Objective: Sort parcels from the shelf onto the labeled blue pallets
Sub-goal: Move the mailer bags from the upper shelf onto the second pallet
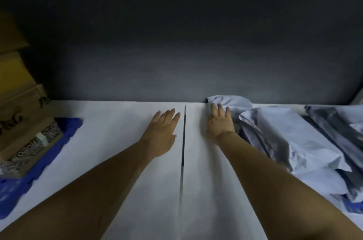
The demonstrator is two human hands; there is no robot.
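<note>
Both my arms stretch forward over a white surface (pixel 117 122). My left hand (pixel 161 133) is flat with its fingers apart and holds nothing. My right hand (pixel 220 122) is also spread, its fingertips touching the near edge of a crumpled pale grey poly-bag parcel (pixel 233 102) by the dark wall. Several more grey poly-bag parcels (pixel 290 141) are heaped to the right, over a blue pallet whose corner (pixel 353 205) shows. At the left, stacked cardboard boxes (pixel 21 114) stand on another blue pallet (pixel 45 159).
A dark grey wall (pixel 176 43) closes off the far side. A thin dark seam (pixel 183 141) runs down the white surface between my hands.
</note>
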